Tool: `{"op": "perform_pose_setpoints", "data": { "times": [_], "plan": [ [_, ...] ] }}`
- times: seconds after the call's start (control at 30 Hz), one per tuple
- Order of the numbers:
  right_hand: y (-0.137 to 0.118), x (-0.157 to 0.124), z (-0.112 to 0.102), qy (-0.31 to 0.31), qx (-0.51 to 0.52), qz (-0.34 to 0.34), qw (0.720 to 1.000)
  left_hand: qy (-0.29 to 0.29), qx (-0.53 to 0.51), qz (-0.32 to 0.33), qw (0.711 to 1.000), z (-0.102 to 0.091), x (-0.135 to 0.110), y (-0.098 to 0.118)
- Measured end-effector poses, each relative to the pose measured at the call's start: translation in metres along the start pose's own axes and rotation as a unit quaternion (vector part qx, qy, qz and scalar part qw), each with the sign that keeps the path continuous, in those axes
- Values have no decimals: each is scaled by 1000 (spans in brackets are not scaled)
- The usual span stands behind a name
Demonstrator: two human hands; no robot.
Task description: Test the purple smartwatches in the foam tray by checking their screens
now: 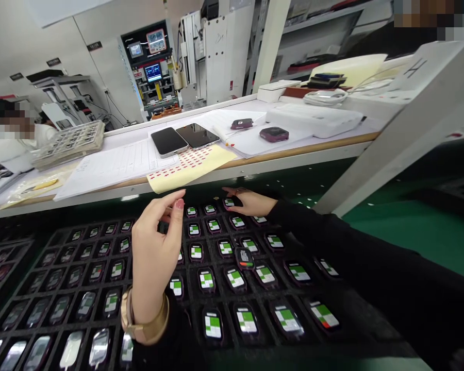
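My left hand [156, 234], with a gold watch [145, 322] on its wrist, hovers over a black foam tray [195, 337]. Its thumb and index finger are bent towards each other with a small gap, and nothing shows between them. At the tray's far row, my right hand [251, 201] has thumb and fingers around a smartwatch [229, 202] in its slot. Most watches near my hands have lit green-and-white screens. One smartwatch [244, 258] with a dark, patterned face and a red-green strip lies across a divider, on top of the others.
Left of my hand, many watches have dark screens [38, 312]. Above the tray runs a shelf edge [255, 164] bearing two phones [169, 141], papers [116, 162] and two watches [274, 134]. A slanted white post [375, 159] stands at right. Another person [13, 134] sits far left.
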State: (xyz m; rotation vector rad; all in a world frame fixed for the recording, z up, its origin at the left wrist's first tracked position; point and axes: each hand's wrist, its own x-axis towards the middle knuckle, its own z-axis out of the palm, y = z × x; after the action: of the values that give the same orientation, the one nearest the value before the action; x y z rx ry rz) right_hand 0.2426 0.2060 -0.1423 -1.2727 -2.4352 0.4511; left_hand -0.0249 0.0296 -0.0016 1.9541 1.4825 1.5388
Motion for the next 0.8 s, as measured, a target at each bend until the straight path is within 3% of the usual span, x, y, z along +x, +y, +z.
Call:
{"op": "perform_pose_setpoints", "data": {
  "times": [0.2,0.4,0.63,0.8],
  "plan": [
    [-4,-8,-1,12,35,5,999,5,2,-7,1000,0,2,-4],
    [-28,-51,-4,19,72,30,997,0,5,-1,1000,1,2,-3],
    [-70,-109,5,-23,112,-35,993,2,5,3,1000,1,1,0],
    [-74,-128,19,-3,49,-71,996,1,-7,7,1000,-2,-1,2]
  ]
}}
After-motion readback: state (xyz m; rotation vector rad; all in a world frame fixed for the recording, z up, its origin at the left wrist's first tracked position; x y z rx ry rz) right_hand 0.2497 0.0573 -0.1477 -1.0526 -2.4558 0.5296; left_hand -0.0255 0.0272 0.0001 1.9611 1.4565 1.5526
